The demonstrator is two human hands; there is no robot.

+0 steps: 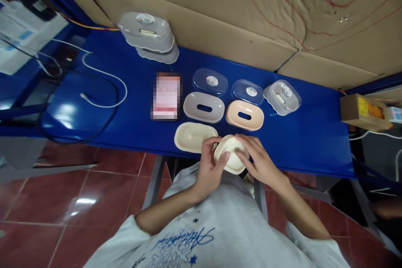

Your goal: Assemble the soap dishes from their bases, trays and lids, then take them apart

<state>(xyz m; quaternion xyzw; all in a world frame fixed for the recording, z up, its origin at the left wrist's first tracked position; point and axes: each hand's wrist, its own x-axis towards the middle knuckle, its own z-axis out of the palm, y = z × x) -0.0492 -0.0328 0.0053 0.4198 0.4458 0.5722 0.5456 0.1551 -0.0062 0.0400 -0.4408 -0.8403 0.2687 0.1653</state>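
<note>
Between my two hands, at the table's front edge, is a cream plastic dish (236, 163), tilted up toward me. My left hand (211, 165) grips its left side, the thumb pressed on the inner face. On the other side my right hand (256, 157) holds its right rim, the thumb near the raised middle. Just left of it lies a larger cream oval tray (188, 136), partly behind my left fingers. Beyond sit a grey oval piece (204, 107) and a peach oval piece (245, 115), each with a slot, and two clear lids with round stickers (210, 81) (248, 91).
Stacked clear-lidded grey boxes (147, 31) stand at the back left, and another lidded box (282, 97) at the right. A blurred pink phone-like slab (166, 96) lies left of the pieces. A white cable (121, 79) curls across the blue table (307, 142). A cardboard box (361, 111) is far right.
</note>
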